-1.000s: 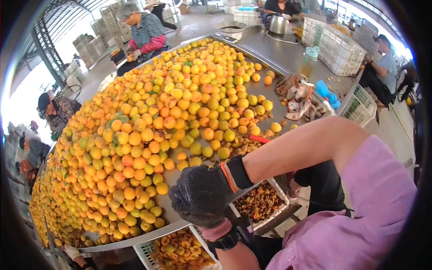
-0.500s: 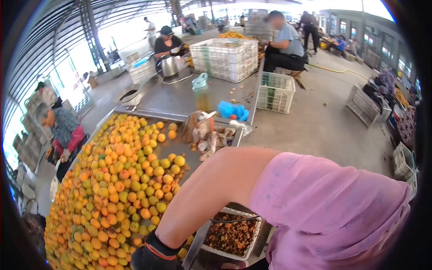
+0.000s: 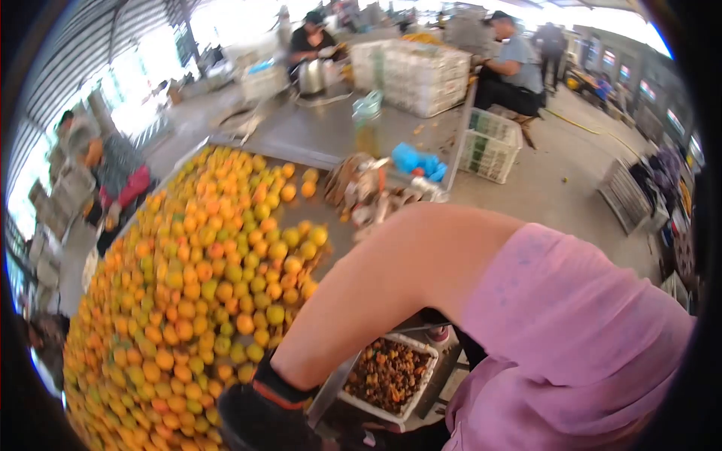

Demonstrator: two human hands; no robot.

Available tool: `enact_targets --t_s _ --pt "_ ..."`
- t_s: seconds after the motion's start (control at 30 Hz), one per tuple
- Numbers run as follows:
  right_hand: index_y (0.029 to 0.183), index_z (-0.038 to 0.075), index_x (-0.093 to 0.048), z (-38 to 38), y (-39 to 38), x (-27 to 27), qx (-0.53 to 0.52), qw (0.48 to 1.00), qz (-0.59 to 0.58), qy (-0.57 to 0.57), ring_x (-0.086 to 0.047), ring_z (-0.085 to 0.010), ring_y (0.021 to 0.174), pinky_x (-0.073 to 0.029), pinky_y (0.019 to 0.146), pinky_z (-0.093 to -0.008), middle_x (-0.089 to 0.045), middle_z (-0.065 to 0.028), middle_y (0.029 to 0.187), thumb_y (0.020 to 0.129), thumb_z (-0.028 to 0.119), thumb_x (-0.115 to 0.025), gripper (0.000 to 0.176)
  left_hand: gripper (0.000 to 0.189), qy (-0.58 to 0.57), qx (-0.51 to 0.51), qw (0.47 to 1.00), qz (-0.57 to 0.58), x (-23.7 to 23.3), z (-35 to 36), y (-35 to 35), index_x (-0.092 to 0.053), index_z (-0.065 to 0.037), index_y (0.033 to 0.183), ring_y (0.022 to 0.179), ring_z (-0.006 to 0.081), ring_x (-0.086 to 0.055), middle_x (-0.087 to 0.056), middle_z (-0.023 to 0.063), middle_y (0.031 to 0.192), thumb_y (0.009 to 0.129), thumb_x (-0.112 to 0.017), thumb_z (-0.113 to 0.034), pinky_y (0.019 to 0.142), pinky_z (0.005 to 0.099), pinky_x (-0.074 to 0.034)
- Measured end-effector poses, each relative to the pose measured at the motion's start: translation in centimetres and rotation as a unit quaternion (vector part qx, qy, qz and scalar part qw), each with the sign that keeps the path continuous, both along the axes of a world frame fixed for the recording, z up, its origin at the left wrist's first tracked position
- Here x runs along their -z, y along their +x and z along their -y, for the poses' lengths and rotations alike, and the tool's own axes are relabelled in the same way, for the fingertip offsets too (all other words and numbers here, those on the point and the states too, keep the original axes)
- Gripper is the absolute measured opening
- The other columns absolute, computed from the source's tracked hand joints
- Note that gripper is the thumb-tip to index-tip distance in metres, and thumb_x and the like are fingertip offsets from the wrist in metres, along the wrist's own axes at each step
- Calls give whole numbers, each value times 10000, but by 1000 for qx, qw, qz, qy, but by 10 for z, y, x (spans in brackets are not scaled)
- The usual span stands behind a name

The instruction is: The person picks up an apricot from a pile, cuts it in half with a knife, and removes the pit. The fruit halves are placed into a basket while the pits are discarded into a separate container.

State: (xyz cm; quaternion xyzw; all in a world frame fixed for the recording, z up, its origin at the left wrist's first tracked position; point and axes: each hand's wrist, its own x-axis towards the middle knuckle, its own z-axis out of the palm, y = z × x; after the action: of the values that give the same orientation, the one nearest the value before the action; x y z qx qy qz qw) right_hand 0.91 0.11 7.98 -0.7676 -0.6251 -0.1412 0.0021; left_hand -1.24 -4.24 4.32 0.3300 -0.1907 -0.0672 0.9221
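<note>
My right hand [image 3: 263, 417], in a black glove with an orange-striped cuff, hangs low at the bottom edge of the view. It lies beside the near right side of a large heap of yellow-orange and greenish apricot-like fruits [image 3: 188, 301]. My bare forearm and pink sleeve [image 3: 571, 308] cross in front of the metal table. The glove's fingers are dark and run out of the frame, so I cannot tell what they hold. My left hand is outside the view. Below my forearm stands a white crate [image 3: 417, 391] of dark brown and orange scraps [image 3: 383, 376].
Crumpled gloves or cloths [image 3: 361, 188], a blue plastic bag [image 3: 417, 161] and a lidded bottle [image 3: 367, 124] lie or stand beyond the heap. Large white crates [image 3: 410, 79] are farther back. Several people sit around, one [image 3: 120, 177] along the heap's left side.
My view has tilted and shifted, so the table, crates and people appear farther up and right. My right forearm appears slightly higher and farther right; the gloved hand stays near the bottom edge.
</note>
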Motion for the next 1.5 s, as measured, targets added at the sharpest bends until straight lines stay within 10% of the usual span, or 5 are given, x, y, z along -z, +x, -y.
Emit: enact_targets --t_s 0.07,0.1,0.4,0.63,1.5 --pt "1054 100 -586 9 -4 -23 8 989 -145 -27 -556 -254 775 -475 676 -431 -597 -99 884 803 408 -623 399 354 25 -59 997 -35 13 -35 2 -547 -59 1105 975 276 -567 -572 141 1064 873 -435 -301 796 398 -489" --pt "623 199 -662 -5 -16 13 99 989 22 112 -602 -273 601 -427 456 -438 -628 -24 710 583 407 -604 219 357 38 -88 994 -51 19 -54 1 -548 -57 1108 974 278 -570 -574 144 1064 872 -437 -300 794 399 -491" --pt "909 100 -606 12 -9 63 144 956 -32 253 -542 -253 612 -442 561 -408 -537 -78 690 676 341 -565 337 381 -143 -19 976 -166 43 -133 -22 -409 24 1221 965 255 -583 -576 156 1059 941 -393 -232 838 401 -506" --pt "874 58 -566 8 -9 53 274 936 19 222 -538 -268 590 -425 514 -402 -526 -116 703 765 332 -524 297 319 158 -265 948 -72 58 -127 -6 -528 17 1011 913 200 -587 -599 113 991 925 -455 -281 815 360 -486" --pt "731 60 -522 18 -48 69 440 805 -39 395 -565 -300 573 -425 461 -411 -508 -138 659 795 320 -507 268 381 195 -293 935 -43 72 -118 -5 -519 37 1051 702 221 -605 -604 140 772 967 -323 -279 693 328 -515"
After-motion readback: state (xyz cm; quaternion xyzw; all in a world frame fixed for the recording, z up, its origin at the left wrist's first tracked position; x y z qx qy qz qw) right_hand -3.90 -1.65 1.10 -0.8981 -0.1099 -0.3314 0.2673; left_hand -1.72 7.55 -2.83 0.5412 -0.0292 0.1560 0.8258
